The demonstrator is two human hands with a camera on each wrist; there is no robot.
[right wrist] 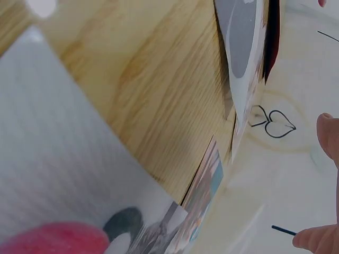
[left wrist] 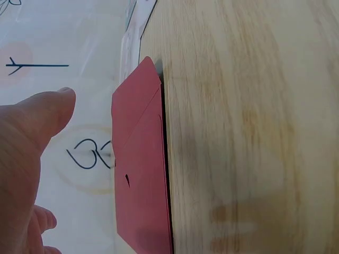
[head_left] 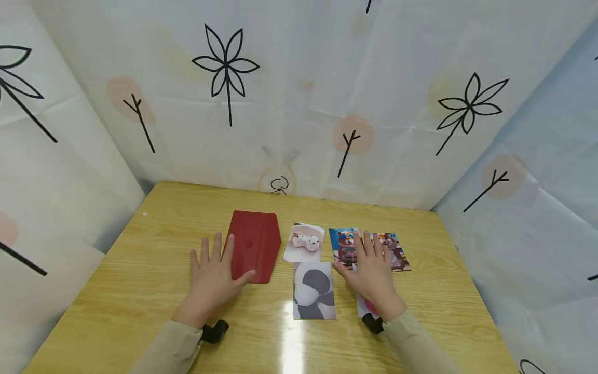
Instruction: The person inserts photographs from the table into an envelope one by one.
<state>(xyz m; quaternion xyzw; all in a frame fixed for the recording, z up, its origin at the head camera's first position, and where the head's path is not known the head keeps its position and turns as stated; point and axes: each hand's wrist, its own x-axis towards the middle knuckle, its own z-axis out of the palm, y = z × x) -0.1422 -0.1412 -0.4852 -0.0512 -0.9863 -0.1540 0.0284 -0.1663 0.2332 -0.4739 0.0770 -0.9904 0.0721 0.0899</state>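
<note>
A red envelope [head_left: 252, 249] with a round clasp mark lies on the table. My left hand [head_left: 212, 283] is spread above its left edge; in the left wrist view the thumb [left wrist: 50, 114] is apart from the envelope [left wrist: 139, 164]. My right hand [head_left: 371, 272] is spread above several picture cards and holds nothing. Partly under it in the head view are a blue card with a bear in sunglasses [head_left: 343, 249], a colourful card with bears [head_left: 396, 254] and a card with a pink patch [head_left: 366, 306]. The right wrist view shows that card [right wrist: 79, 143] close up.
Left of my right hand lie a card with two white spotted figures [head_left: 304, 244] and, nearer me, a grey-and-white plush picture card [head_left: 314, 298]. The wooden table [head_left: 140, 291] is bordered by patterned white cloth [head_left: 289, 104] behind and at both sides.
</note>
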